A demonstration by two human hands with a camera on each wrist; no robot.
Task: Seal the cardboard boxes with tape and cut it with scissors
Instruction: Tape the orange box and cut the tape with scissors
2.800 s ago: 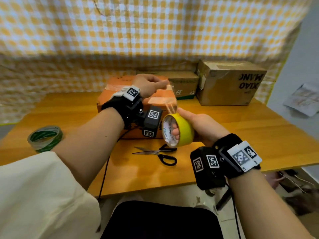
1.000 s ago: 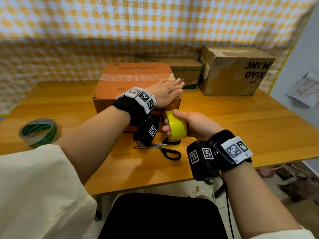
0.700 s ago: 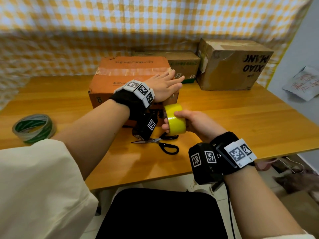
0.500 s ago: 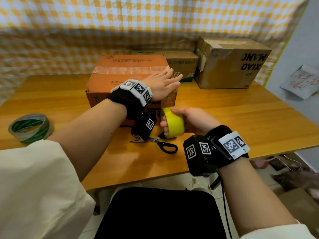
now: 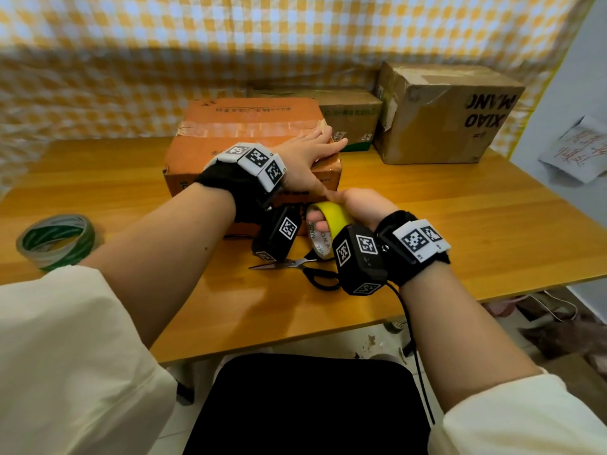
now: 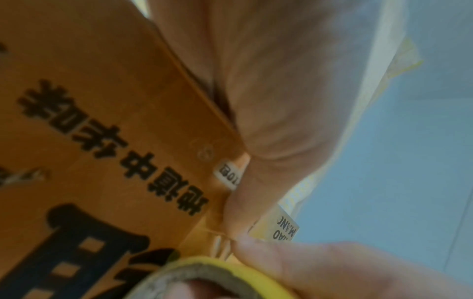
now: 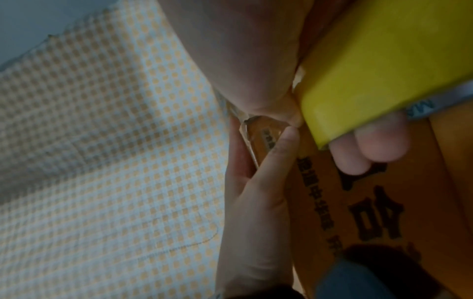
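Observation:
The orange cardboard box [image 5: 230, 149] stands mid-table with a clear tape strip [image 5: 249, 128] across its top. My left hand [image 5: 312, 151] lies flat on the box's right top corner with straight fingers. Its thumb [image 7: 277, 153] reaches down the front face and touches my right thumb. My right hand [image 5: 359, 205] grips the yellow tape roll [image 5: 330, 216], fingers [image 7: 379, 145] through the core, against the box's printed front [image 6: 102, 141]. A short shiny length of tape [image 7: 266, 131] runs between roll and box edge. Black-handled scissors [image 5: 295, 266] lie on the table below the roll.
A green-and-white tape roll [image 5: 56, 241] lies at the table's left. Two brown boxes stand at the back right, a low one [image 5: 351, 116] and a taller one printed XIAO MANG [image 5: 450, 113]. A checked cloth [image 5: 230, 44] hangs behind. The table's front edge [image 5: 295, 339] is near my lap.
My right hand brought the yellow roll from above the table down against the box's front face. My left hand flattened onto the box's right top corner, thumb now meeting the right thumb.

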